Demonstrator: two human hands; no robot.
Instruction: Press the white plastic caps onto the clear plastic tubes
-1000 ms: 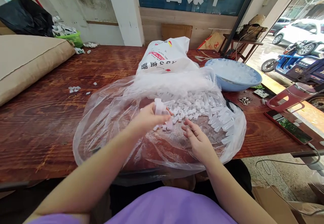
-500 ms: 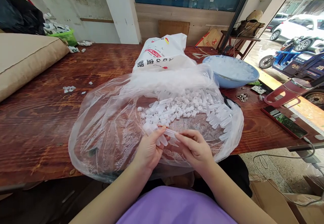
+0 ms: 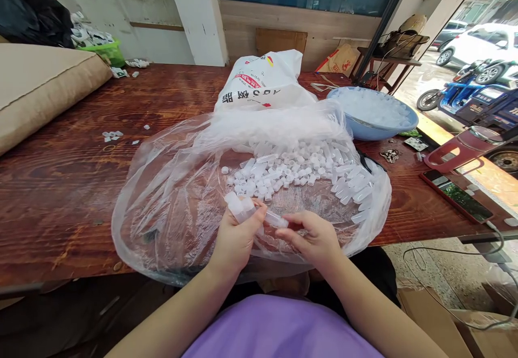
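My left hand point(image 3: 238, 234) is closed round several translucent plastic tubes point(image 3: 239, 207), whose ends stick out past the thumb. One plastic tube point(image 3: 275, 218) points from that hand to the right. At its far end, the thumb and fingertips of my right hand point(image 3: 309, 236) pinch it. Just beyond both hands, small white caps point(image 3: 283, 173) lie in a heap on a clear plastic bag point(image 3: 170, 212). More loose tubes point(image 3: 352, 185) lie at the heap's right side, inside the bag's fold.
A white printed sack point(image 3: 263, 80) stands behind the heap. To the right are a blue basin point(image 3: 376, 128) of translucent pieces, keys point(image 3: 389, 156), a pink bottle point(image 3: 457, 153) and a cabled phone point(image 3: 457, 196). A large brown sack point(image 3: 48, 88) lies at the left.
The tube between my hands now reaches further right and slants downward. My left hand has turned, so the bunched tubes show more above the thumb. My right fingers have shifted to the tube's end.
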